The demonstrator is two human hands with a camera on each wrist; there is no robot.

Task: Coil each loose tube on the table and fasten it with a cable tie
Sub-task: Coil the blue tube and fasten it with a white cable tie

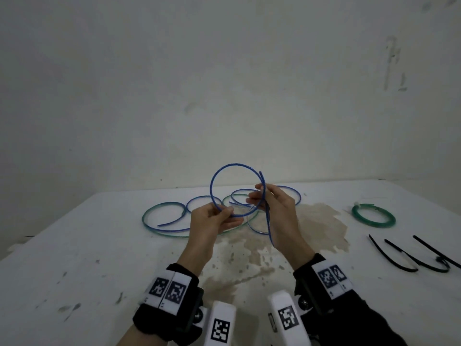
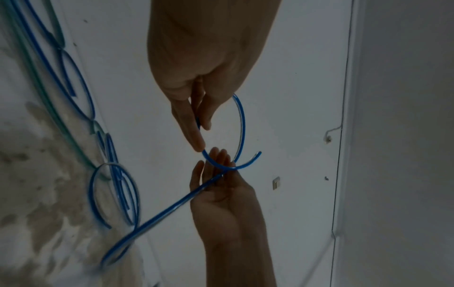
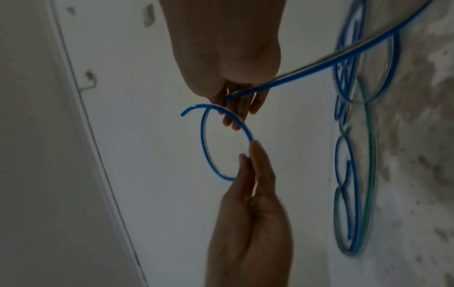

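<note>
I hold a blue tube (image 1: 237,166) up above the table, bent into one round loop. My left hand (image 1: 228,213) pinches the loop's lower left part between thumb and fingers. My right hand (image 1: 257,196) pinches the right side where the tube crosses itself; a short end sticks up past it and the long tail (image 1: 270,233) hangs down along my right forearm. The left wrist view shows the left hand (image 2: 202,136) on the loop (image 2: 242,124). The right wrist view shows the tail passing through the right hand (image 3: 242,116). Several loose blue tubes (image 1: 199,199) and a green tube (image 1: 159,207) lie tangled behind my hands.
A coiled green tube (image 1: 373,216) lies at the right of the white table (image 1: 74,245). Three black cable ties (image 1: 411,255) lie near the right edge. A brown stain (image 1: 319,226) spreads under my hands. A wall stands behind the table.
</note>
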